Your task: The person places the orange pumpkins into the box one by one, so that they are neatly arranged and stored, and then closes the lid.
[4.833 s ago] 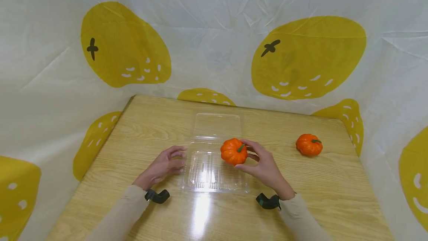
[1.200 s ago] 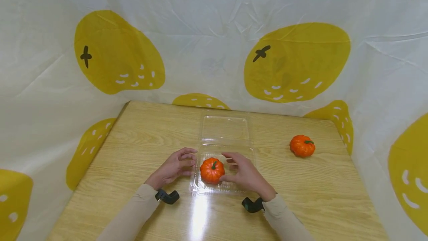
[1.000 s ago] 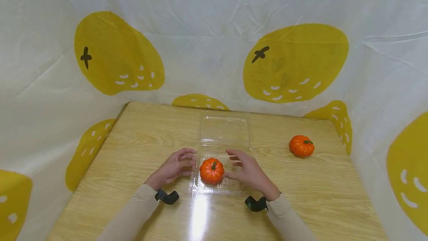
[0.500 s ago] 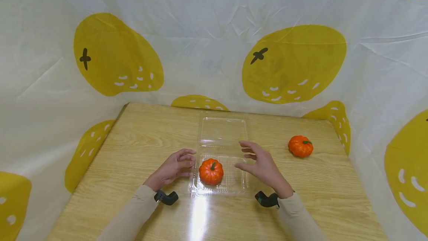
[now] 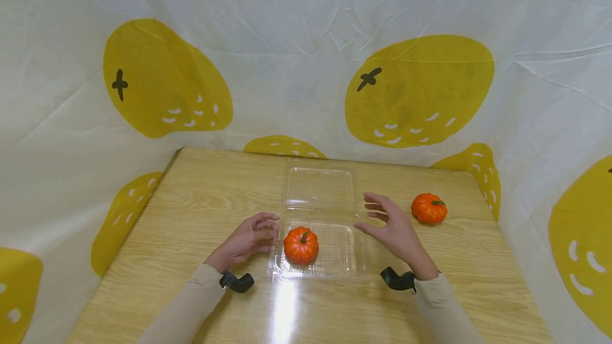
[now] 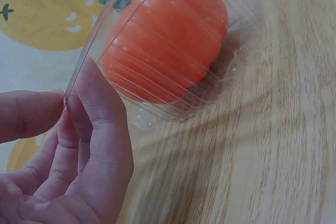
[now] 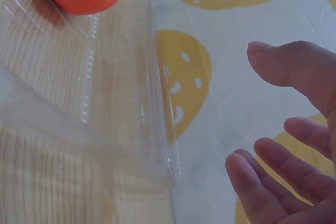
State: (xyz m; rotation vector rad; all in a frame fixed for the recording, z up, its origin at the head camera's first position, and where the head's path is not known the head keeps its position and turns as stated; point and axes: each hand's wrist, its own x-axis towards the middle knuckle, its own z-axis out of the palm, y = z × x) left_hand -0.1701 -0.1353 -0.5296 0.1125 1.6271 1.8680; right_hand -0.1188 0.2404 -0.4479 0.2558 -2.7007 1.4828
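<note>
A clear plastic clamshell container (image 5: 334, 251) lies unfolded on the table, its lid (image 5: 320, 183) tipped back toward the far edge. In the left part of its base sits a small orange pumpkin (image 5: 301, 246) with a green stem. My left hand (image 5: 248, 237) pinches the container's left rim between thumb and fingers, as the left wrist view shows. Past the container's right side, my right hand (image 5: 394, 227) hovers with spread fingers (image 7: 252, 182) and holds nothing. A second orange pumpkin (image 5: 428, 208) rests on the table just beyond that hand.
The wooden table (image 5: 215, 179) reaches back to a white curtain (image 5: 287, 68) printed with yellow fruit, which also hangs along both sides. Dark bands with cameras sit on both wrists. Light glares off the table in front of the container.
My right hand brought one pumpkin into the container's left part, let go of it, and moved right past the rim toward the other pumpkin. The left hand stays at the left rim.
</note>
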